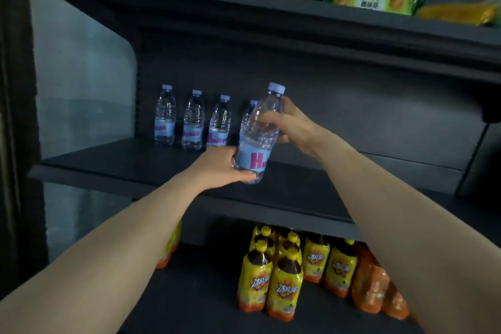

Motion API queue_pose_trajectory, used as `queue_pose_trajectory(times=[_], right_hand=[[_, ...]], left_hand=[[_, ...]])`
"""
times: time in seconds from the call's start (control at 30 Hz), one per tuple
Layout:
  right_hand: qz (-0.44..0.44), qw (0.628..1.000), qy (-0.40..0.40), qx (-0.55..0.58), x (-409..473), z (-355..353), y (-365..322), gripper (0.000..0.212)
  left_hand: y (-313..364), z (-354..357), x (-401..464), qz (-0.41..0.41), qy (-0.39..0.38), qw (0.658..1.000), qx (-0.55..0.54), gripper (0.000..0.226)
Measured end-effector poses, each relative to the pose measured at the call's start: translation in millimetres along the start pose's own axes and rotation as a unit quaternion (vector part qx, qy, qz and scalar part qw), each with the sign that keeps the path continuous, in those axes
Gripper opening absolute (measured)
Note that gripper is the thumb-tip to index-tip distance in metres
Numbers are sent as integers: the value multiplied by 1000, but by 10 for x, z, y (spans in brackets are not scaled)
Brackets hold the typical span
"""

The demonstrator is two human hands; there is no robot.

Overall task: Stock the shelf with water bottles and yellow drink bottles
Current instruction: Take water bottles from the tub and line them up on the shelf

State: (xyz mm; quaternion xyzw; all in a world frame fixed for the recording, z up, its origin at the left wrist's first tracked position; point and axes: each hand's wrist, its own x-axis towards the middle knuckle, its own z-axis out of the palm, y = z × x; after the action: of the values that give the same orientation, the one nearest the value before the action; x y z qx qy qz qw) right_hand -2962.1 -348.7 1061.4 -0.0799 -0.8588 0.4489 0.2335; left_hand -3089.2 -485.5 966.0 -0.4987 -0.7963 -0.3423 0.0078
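Both hands grip one tilted water bottle [258,135], the left hand [225,164] round its base, the right hand [290,123] near its neck, in front of the row of bottles [193,119]. Best straighten it, then set it just right of that row on the shelf [339,187], label outward.

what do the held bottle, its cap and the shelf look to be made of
Held bottle: clear thin plastic, glossy; you see through it, and its walls are ribbed. Its label looks like printed film, pale blue with pink letters.
Cap: opaque plastic, pale lilac, matte.
Shelf: probably painted metal, dark grey and matte, with thin flat edges; the look leaves this open.
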Motion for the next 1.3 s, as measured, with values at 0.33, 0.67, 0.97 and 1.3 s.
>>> queue_pose_trajectory(times=[0.33,0.67,0.97,1.3], right_hand=[[-9,995,75,-59,738,-456,678,36],[51,938,229,-256,1280,-570,1190,59],[42,945,216,-242,1665,-473,1555,51],[71,947,191,-249,1566,-295,1930,87]], left_hand=[[-45,377,880,-28,-87,993,-69,51],[-392,463,1357,-59,37,994,86,68],[-596,558,1823,-83,71,989,96,61],[-691,744,2061,-99,91,988,79,64]])
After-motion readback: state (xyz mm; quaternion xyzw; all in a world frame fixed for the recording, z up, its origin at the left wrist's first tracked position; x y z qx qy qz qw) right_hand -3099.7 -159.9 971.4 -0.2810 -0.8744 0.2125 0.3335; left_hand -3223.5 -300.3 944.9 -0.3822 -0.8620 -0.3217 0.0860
